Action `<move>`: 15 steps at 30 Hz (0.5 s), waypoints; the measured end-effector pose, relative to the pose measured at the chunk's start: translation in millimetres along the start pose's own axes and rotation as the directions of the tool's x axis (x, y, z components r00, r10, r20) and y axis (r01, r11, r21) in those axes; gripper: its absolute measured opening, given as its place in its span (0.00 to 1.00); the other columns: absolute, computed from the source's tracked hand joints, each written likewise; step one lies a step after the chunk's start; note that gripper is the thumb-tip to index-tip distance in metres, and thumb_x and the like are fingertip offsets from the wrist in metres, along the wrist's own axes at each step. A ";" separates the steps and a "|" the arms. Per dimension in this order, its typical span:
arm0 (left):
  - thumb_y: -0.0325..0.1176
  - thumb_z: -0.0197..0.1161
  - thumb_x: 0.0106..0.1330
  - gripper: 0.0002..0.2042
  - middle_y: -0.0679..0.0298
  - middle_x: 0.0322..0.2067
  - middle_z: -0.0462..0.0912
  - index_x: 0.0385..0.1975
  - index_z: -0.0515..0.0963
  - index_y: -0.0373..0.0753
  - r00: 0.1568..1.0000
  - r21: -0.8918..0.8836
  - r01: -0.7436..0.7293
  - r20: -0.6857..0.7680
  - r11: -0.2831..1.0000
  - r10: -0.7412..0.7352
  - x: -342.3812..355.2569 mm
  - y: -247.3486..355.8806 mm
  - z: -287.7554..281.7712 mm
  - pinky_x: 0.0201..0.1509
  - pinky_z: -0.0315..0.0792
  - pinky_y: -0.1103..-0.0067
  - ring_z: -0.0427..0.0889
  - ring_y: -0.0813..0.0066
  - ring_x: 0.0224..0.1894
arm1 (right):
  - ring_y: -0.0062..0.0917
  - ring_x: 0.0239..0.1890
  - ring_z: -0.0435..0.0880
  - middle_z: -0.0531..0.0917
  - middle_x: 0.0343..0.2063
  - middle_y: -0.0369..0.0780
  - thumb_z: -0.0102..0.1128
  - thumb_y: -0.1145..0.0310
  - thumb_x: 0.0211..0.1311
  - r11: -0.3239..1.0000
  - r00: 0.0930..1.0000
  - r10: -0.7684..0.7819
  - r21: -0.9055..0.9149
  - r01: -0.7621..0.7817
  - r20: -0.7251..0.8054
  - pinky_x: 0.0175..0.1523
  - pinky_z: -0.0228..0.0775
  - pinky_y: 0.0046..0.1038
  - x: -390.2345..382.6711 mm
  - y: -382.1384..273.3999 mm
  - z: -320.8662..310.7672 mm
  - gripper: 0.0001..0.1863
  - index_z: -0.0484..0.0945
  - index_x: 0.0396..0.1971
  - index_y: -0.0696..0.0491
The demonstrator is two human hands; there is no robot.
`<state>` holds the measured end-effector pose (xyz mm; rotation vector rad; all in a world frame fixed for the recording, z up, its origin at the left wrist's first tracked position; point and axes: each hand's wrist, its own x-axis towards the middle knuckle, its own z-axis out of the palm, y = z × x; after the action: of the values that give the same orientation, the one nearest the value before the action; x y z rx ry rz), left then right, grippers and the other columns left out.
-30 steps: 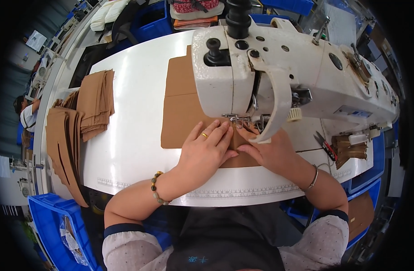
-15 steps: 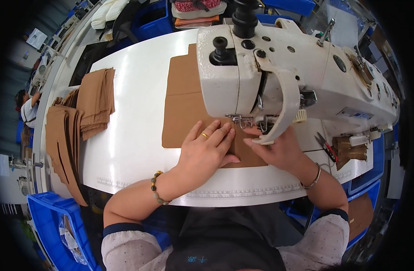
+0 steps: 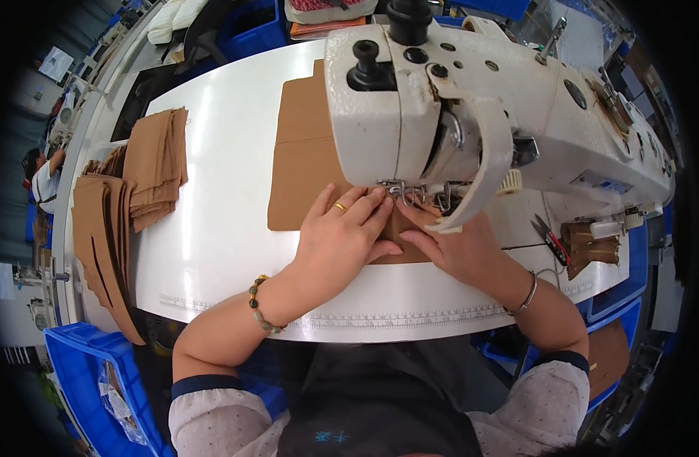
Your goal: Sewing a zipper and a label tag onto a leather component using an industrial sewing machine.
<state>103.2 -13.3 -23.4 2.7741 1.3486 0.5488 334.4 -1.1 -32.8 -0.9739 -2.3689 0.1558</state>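
Observation:
A flat brown piece point(image 3: 300, 167) of fabric or sheet material lies under the white sewing machine point(image 3: 368, 133). My left hand point(image 3: 343, 242) rests on it with fingers stretched out, the fingertips just before the metal presser foot point(image 3: 399, 192). My right hand point(image 3: 460, 251) is on the same piece at the right, thumb out and index finger reaching close to the foot, partly hidden behind the machine's curved guard point(image 3: 486, 175). Red-and-black snips point(image 3: 553, 245) lie to the right of that hand, beside small dark brown pieces point(image 3: 589, 251).
Stacks of cut brown pieces point(image 3: 155, 167) sit on the left of the white table point(image 3: 212, 137). Blue bins point(image 3: 90, 343) stand at both sides below and behind the table point(image 3: 250, 27). A co-worker point(image 3: 44, 183) is at another station on the far left.
Both hands and the brown piece have moved slightly away from me, up toward the machine. The fingers of my right hand have shifted a little by the foot.

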 end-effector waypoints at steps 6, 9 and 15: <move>0.57 0.64 0.62 0.30 0.60 0.58 0.83 0.54 0.83 0.37 1.000 0.003 0.016 0.018 1.000 -0.016 0.9 -1.5 0.1 0.68 0.69 0.57 0.80 0.63 0.62 | 0.39 0.45 0.81 0.84 0.35 0.42 0.73 0.60 0.56 0.999 1.000 -0.027 -0.024 0.027 0.005 0.59 0.72 0.40 2.3 1.9 0.0 0.18 0.87 0.42 0.55; 0.57 0.64 0.62 0.30 0.60 0.58 0.83 0.55 0.83 0.37 1.000 -0.002 0.017 0.017 1.000 -0.017 1.8 -1.8 -0.4 0.69 0.69 0.57 0.80 0.63 0.62 | 0.39 0.43 0.81 0.84 0.34 0.42 0.73 0.59 0.56 0.999 0.999 -0.048 -0.013 0.048 -0.002 0.57 0.72 0.40 3.7 2.9 -0.9 0.17 0.87 0.40 0.55; 0.56 0.64 0.62 0.30 0.60 0.59 0.83 0.55 0.83 0.37 1.000 0.005 0.000 0.019 1.000 0.000 1.6 -2.2 -1.6 0.69 0.69 0.56 0.79 0.63 0.62 | 0.38 0.39 0.81 0.83 0.29 0.42 0.72 0.57 0.57 0.998 0.999 -0.039 -0.048 0.040 0.018 0.54 0.73 0.39 2.4 2.6 0.1 0.21 0.87 0.45 0.55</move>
<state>101.9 -10.9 -21.8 2.7761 1.3481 0.5186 334.5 2.4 -32.6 -0.9512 -2.4155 0.0920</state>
